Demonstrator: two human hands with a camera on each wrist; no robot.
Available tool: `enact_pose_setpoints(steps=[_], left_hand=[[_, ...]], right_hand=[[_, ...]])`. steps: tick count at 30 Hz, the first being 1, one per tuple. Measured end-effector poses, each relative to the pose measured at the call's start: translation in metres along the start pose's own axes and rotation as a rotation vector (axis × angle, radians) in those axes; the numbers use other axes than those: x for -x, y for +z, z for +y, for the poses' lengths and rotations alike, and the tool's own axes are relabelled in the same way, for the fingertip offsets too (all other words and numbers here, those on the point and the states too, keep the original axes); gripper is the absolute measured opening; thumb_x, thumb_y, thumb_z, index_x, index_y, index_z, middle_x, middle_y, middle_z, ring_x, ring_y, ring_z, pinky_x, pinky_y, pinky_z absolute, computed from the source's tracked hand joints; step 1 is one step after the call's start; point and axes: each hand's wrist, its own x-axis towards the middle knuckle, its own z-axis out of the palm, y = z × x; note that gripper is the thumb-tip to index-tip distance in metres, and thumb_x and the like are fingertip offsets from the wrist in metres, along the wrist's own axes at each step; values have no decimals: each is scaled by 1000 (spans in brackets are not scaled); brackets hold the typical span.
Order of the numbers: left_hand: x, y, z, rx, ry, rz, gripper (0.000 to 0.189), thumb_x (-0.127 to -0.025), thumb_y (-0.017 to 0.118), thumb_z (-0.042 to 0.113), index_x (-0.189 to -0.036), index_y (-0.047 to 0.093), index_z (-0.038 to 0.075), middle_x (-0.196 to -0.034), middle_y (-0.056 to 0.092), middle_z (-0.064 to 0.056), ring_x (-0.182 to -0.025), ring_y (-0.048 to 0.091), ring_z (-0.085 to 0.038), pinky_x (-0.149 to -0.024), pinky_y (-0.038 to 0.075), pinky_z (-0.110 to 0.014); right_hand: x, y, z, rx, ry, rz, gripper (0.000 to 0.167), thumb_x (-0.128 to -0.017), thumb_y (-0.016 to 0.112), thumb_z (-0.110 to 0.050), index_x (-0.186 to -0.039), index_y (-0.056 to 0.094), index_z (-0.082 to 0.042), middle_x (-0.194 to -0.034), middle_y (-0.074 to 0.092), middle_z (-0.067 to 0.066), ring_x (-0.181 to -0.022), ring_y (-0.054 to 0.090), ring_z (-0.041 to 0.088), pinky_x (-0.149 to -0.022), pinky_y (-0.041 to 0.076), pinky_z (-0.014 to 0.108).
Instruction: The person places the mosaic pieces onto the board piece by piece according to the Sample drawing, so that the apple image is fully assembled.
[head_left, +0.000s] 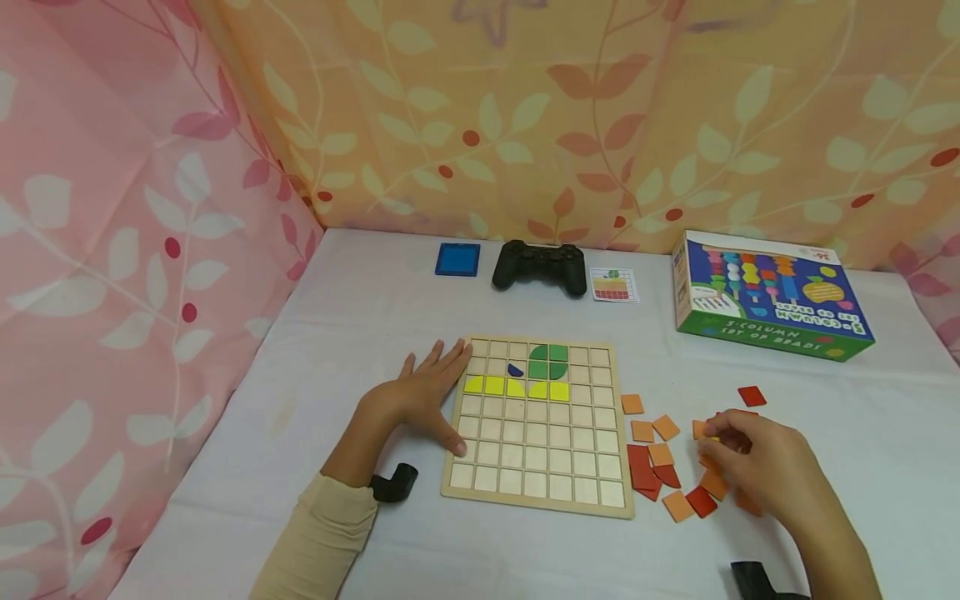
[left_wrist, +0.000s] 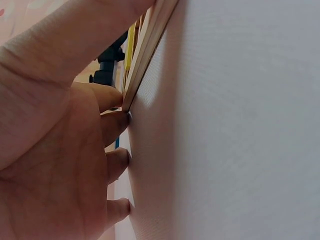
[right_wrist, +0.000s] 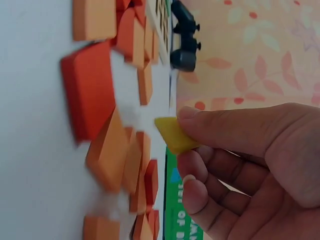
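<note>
A wooden grid board (head_left: 536, 417) lies on the white table, with a row of yellow tiles (head_left: 494, 385), a block of green tiles (head_left: 548, 362) and one dark blue piece (head_left: 516, 370) in its cells. Spread along the board's left edge, my left hand (head_left: 420, 404) touches the rim with thumb and fingertips. My right hand (head_left: 765, 458) is over the loose tiles at the right, pinching a small yellow tile (right_wrist: 175, 135) between thumb and fingers. Orange tiles (head_left: 678, 506) and red tiles (head_left: 702, 501) lie scattered and partly overlapping beneath it; some are hidden by the hand.
Behind the board are a blue square case (head_left: 457, 259), a black game controller (head_left: 539, 267) and a small pattern card (head_left: 613, 285). A bead-set box (head_left: 776, 296) stands at the back right. Patterned cloth (head_left: 480, 117) hangs along the table's back and left.
</note>
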Motion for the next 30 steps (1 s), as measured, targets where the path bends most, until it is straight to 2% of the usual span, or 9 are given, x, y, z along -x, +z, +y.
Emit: enact_pose_setpoints(steps=[2, 7, 10, 13, 17, 21, 26, 30], left_hand=[[1, 0, 0, 1, 1, -1, 146, -55, 95, 57, -163, 5, 16, -168, -3, -2, -152, -11, -28, -118, -5, -59], [1, 0, 0, 5, 1, -7, 146, -56, 95, 56, -163, 4, 17, -167, -3, -1, -152, -11, -28, -118, -6, -58], [1, 0, 0, 1, 0, -8, 146, -55, 95, 57, -163, 3, 17, -167, -4, -1, -152, -11, -28, -118, -6, -58], [0, 0, 0, -2, -3, -10, 147, -55, 94, 57, -163, 3, 17, -167, -4, -1, -152, -12, -27, -118, -6, -57], [0, 0, 0, 0, -6, -10, 147, -55, 94, 58, -163, 3, 18, -167, -4, 0, -152, -12, -27, -118, -6, -57], [1, 1, 0, 5, -4, -6, 146, -55, 94, 58, -163, 4, 18, -168, -3, -1, -152, -12, -27, -118, -7, -57], [0, 2, -1, 12, -7, -1, 146, -54, 94, 58, -163, 5, 18, -168, -2, -1, -152, -12, -27, -118, -7, -57], [-2, 3, -1, -3, -13, -3, 146, -55, 94, 59, -163, 4, 19, -167, -4, 1, -152, -12, -26, -118, -7, -57]], right_hand=[[-3, 2, -8, -24, -21, -4, 22, -83, 81, -11, -102, 72, -6, -82, 66, 1, -78, 57, 22, -64, 51, 31], [-9, 10, -25, -34, -102, -31, 33, -86, 74, 0, -118, 72, -7, -96, 67, 5, -84, 58, 23, -72, 56, 41], [-13, 14, -34, -36, -157, -21, 30, -88, 71, 1, -116, 75, -8, -95, 63, 3, -83, 55, 21, -68, 53, 35], [-19, 17, -41, -53, -204, -4, 24, -89, 70, 1, -110, 76, -9, -96, 65, 1, -84, 57, 21, -70, 55, 37], [-31, 18, -53, -94, -210, -11, 22, -91, 68, 0, -110, 75, -9, -95, 69, 1, -85, 59, 22, -73, 55, 38], [-46, 22, -66, -150, -216, -54, 22, -91, 70, -3, -112, 74, -8, -95, 69, 3, -82, 58, 22, -72, 55, 37], [-65, 36, -79, -173, -256, -82, 21, -89, 74, -4, -110, 76, -7, -95, 67, 5, -85, 57, 24, -79, 54, 42], [-75, 47, -87, -173, -247, -98, 18, -89, 74, -3, -107, 75, -6, -87, 66, 3, -82, 56, 23, -77, 51, 41]])
